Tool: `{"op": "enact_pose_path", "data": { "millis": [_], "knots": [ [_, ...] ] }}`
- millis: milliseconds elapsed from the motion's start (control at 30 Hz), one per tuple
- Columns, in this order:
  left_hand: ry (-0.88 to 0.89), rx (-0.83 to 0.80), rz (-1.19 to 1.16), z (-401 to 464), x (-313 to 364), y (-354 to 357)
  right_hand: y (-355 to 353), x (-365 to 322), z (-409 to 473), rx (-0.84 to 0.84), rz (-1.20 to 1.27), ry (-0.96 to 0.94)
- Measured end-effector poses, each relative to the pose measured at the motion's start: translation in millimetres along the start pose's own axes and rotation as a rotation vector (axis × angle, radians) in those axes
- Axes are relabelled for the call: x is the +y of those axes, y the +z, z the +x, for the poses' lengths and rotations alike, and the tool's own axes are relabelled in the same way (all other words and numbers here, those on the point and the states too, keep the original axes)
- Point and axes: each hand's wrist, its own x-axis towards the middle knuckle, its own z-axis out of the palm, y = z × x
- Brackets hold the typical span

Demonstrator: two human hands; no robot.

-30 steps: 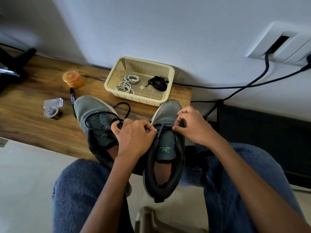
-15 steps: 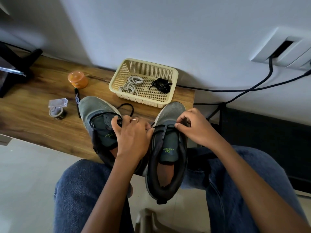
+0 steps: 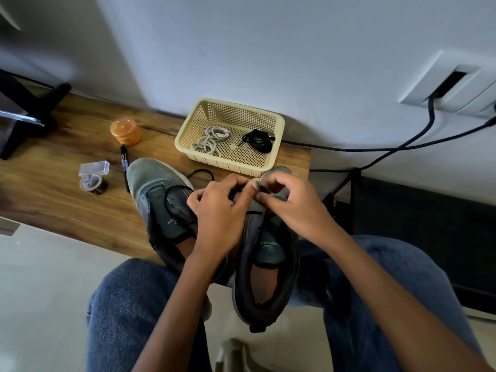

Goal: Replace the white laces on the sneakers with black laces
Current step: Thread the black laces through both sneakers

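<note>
Both hands are now brought together over the toe end of the right sneaker, pinching the black lace, whose long axis runs from the person toward the bench.

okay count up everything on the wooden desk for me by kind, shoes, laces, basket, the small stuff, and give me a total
Sneakers: 2, left sneaker, right sneaker
Lace bundles in the basket: 2, white laces, black lace bundle
Baskets: 1, cream basket
Orange containers: 1
Markers: 1, black marker
Tape rolls: 1
Clear plastic boxes: 1
Total: 9
</note>
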Motion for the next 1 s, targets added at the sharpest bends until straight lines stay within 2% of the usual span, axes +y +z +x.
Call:
{"op": "enact_pose_path", "data": {
  "millis": [133, 233, 367, 500, 567, 667, 800, 900, 1000],
  "knots": [
    [-0.075, 0.095, -0.018, 2, -3, -9, -13, -4, 2, 0.178, 0.171, 0.003],
    [-0.063, 0.154, 0.139, 3, -5, -16, -14, -7, 2, 0.357, 0.272, 0.044],
    [-0.013, 0.200, 0.352, 5, -10, -22, -22, -7, 8, 0.588, 0.635, 0.262],
    [-0.036, 0.218, 0.401, 4, -13, -21, -29, 1, 11, 0.687, 0.711, 0.386],
    [-0.058, 0.291, 0.403, 5, -12, -23, -29, 2, 11, 0.684, 0.735, 0.391],
    [-0.072, 0.468, 0.323, 6, -6, -27, -26, 0, 12, 0.587, 0.716, 0.345],
    [-0.040, 0.701, 0.145, 4, 0, -30, -14, -1, 10, 0.488, 0.455, 0.098],
    [0.015, 0.706, 0.095, 4, -1, -29, -5, -1, 6, 0.381, 0.325, -0.070],
    [0.107, 0.558, -0.038, 3, -1, -24, -4, -6, 2, 0.318, 0.320, -0.127]
  ]
}}
